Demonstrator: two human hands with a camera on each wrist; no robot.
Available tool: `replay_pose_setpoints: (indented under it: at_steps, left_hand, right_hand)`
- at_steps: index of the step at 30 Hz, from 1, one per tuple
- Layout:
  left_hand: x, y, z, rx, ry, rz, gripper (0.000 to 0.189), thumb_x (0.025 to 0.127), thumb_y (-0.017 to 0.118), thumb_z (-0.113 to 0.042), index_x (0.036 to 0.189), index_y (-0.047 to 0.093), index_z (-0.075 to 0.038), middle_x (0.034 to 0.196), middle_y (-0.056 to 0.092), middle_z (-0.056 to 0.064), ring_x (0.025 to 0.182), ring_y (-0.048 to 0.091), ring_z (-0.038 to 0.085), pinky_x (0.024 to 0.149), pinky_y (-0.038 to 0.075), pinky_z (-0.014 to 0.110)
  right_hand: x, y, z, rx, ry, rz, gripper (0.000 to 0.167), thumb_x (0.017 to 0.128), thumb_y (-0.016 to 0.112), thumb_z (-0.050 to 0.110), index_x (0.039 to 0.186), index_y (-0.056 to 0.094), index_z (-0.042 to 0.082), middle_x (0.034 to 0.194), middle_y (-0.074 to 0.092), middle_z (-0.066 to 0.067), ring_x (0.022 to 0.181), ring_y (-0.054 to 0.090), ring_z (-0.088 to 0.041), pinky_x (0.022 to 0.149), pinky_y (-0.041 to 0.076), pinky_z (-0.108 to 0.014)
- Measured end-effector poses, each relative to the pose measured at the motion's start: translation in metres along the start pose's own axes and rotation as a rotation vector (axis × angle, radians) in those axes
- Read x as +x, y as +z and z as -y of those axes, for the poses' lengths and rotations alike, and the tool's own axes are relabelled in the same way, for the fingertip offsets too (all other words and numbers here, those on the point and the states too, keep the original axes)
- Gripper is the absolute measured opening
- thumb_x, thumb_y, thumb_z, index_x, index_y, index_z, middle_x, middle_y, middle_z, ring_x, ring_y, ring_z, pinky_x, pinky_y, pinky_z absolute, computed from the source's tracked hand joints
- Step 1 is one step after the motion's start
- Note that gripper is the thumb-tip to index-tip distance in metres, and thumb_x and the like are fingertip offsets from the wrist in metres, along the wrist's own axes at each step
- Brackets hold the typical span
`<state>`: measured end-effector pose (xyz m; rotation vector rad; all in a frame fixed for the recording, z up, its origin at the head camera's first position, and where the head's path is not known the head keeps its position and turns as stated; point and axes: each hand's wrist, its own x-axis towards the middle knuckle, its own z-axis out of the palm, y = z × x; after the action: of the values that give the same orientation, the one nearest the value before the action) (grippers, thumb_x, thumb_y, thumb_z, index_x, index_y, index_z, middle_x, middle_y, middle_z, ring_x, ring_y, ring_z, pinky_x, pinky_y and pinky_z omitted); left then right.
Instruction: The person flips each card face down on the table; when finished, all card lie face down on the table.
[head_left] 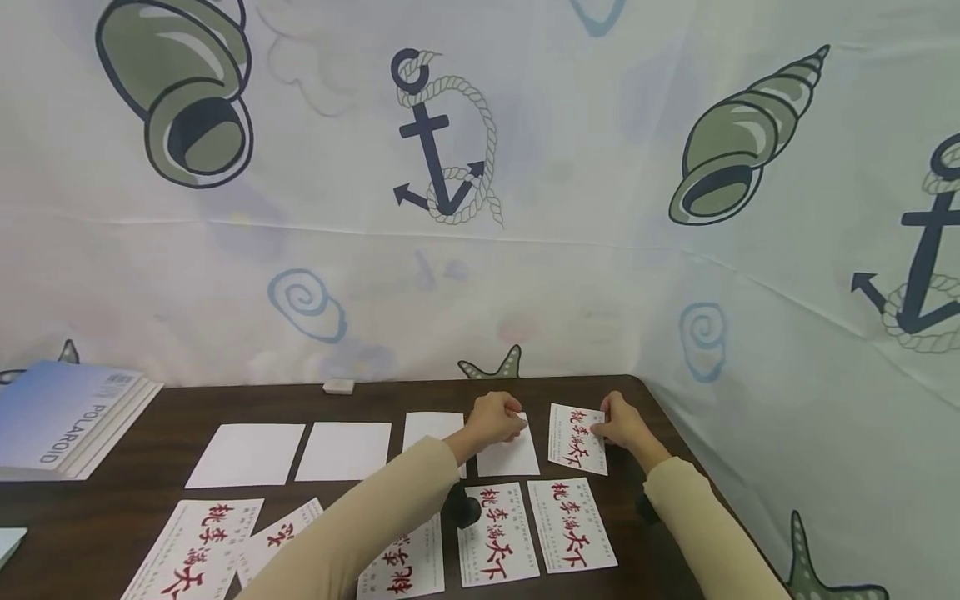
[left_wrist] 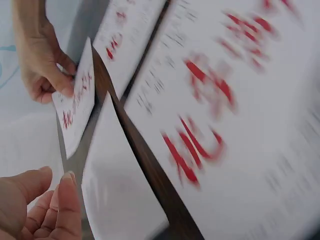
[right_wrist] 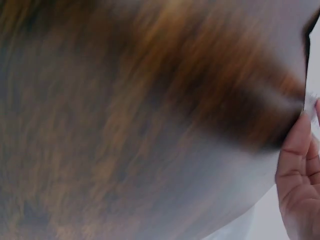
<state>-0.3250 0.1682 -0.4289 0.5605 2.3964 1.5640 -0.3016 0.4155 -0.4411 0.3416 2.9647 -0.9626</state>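
Note:
My right hand [head_left: 622, 422] pinches the right edge of a white card with red brush characters [head_left: 577, 439] at the far right of the back row. In the left wrist view that card is tilted, its red print showing. My left hand [head_left: 492, 421] hovers over a blank white card [head_left: 510, 458] beside it, partly covering that card. Its thumb and fingertips [left_wrist: 67, 192] are loosely bent with a gap between them and nothing held. Only the thumb and some fingers of the right hand show at the edge of the right wrist view.
More blank cards [head_left: 342, 452] lie leftward in the back row. Several red-printed cards [head_left: 498, 535] form the front row, partly under my left sleeve [head_left: 375, 517]. A POLAROID-labelled stack [head_left: 71, 425] stands at the left. A small white block [head_left: 338, 387] sits at the dark table's [head_left: 255, 400] back edge.

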Motion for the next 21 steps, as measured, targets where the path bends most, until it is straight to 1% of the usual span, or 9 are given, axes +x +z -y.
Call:
replay_pose_setpoints:
  at_steps: [5, 7, 10, 12, 13, 16, 19, 20, 21]
  left_hand:
    - [0.01, 0.02, -0.008, -0.128, -0.054, 0.022, 0.034, 0.084, 0.066, 0.0, 0.115, 0.056, 0.011, 0.093, 0.061, 0.014, 0.074, 0.063, 0.016, 0.065, 0.056, 0.026]
    - [0.015, 0.027, -0.008, -0.161, -0.072, 0.012, 0.038, 0.084, 0.065, 0.0, 0.119, 0.054, 0.011, 0.098, 0.059, 0.016, 0.078, 0.064, 0.019, 0.067, 0.056, 0.027]
    - [0.024, 0.034, -0.004, -0.184, -0.084, -0.001, 0.043, 0.084, 0.066, -0.002, 0.123, 0.052, 0.01, 0.104, 0.058, 0.02, 0.085, 0.065, 0.025, 0.07, 0.056, 0.029]
    - [0.032, 0.04, 0.001, -0.175, -0.084, -0.008, 0.046, 0.084, 0.067, -0.004, 0.126, 0.051, 0.008, 0.107, 0.058, 0.021, 0.09, 0.065, 0.027, 0.071, 0.056, 0.029]
    - [0.041, 0.046, 0.011, -0.162, -0.054, -0.014, 0.048, 0.084, 0.068, -0.007, 0.127, 0.051, 0.008, 0.107, 0.058, 0.02, 0.09, 0.065, 0.026, 0.07, 0.056, 0.028]
    - [0.048, 0.053, 0.014, -0.093, -0.05, -0.036, 0.049, 0.085, 0.068, -0.009, 0.128, 0.051, 0.005, 0.11, 0.06, 0.019, 0.097, 0.063, 0.026, 0.074, 0.055, 0.028]
    - [0.044, 0.055, 0.006, -0.055, -0.043, -0.063, 0.048, 0.084, 0.068, -0.009, 0.127, 0.052, 0.006, 0.107, 0.062, 0.019, 0.099, 0.062, 0.028, 0.077, 0.055, 0.031]
    - [0.037, 0.052, -0.005, -0.049, -0.07, -0.064, 0.047, 0.084, 0.067, -0.006, 0.127, 0.052, 0.006, 0.108, 0.062, 0.02, 0.1, 0.061, 0.03, 0.079, 0.054, 0.033]
    - [0.034, 0.051, -0.008, -0.042, -0.07, -0.068, 0.047, 0.084, 0.067, -0.005, 0.127, 0.052, 0.006, 0.106, 0.063, 0.019, 0.099, 0.062, 0.03, 0.079, 0.054, 0.034]
  right_hand:
    - [0.0, -0.001, -0.005, -0.039, -0.124, -0.025, 0.031, 0.082, 0.067, 0.0, 0.099, 0.04, 0.003, 0.078, 0.042, -0.006, 0.066, 0.043, -0.018, 0.056, 0.038, -0.027]
    - [0.001, -0.002, -0.006, -0.022, -0.163, -0.031, 0.03, 0.082, 0.067, 0.0, 0.099, 0.042, 0.004, 0.078, 0.042, -0.006, 0.066, 0.042, -0.017, 0.056, 0.035, -0.027]
    - [0.003, -0.002, -0.008, 0.034, -0.209, -0.02, 0.029, 0.082, 0.066, -0.003, 0.099, 0.043, 0.003, 0.078, 0.042, -0.006, 0.067, 0.042, -0.017, 0.056, 0.035, -0.027]
    - [0.003, -0.003, -0.01, 0.081, -0.235, -0.009, 0.029, 0.081, 0.066, -0.004, 0.099, 0.044, 0.002, 0.078, 0.042, -0.006, 0.068, 0.041, -0.017, 0.055, 0.036, -0.026]
    - [0.003, -0.004, -0.011, 0.112, -0.249, 0.0, 0.028, 0.081, 0.065, -0.005, 0.099, 0.044, 0.001, 0.078, 0.042, -0.006, 0.068, 0.041, -0.016, 0.055, 0.038, -0.026]
    - [0.004, -0.006, -0.016, 0.207, -0.3, 0.034, 0.028, 0.081, 0.064, -0.007, 0.1, 0.044, -0.002, 0.079, 0.042, -0.007, 0.068, 0.041, -0.015, 0.055, 0.041, -0.023]
    - [0.005, -0.008, -0.02, 0.292, -0.33, 0.052, 0.027, 0.081, 0.063, -0.01, 0.099, 0.044, -0.005, 0.079, 0.042, -0.008, 0.067, 0.041, -0.013, 0.054, 0.043, -0.021]
    - [0.005, -0.009, -0.021, 0.3, -0.34, 0.055, 0.027, 0.081, 0.063, -0.01, 0.099, 0.043, -0.006, 0.079, 0.042, -0.009, 0.066, 0.04, -0.013, 0.054, 0.042, -0.021]
    - [0.005, -0.009, -0.021, 0.309, -0.34, 0.055, 0.027, 0.081, 0.063, -0.011, 0.099, 0.043, -0.006, 0.078, 0.042, -0.009, 0.066, 0.04, -0.013, 0.054, 0.042, -0.021]
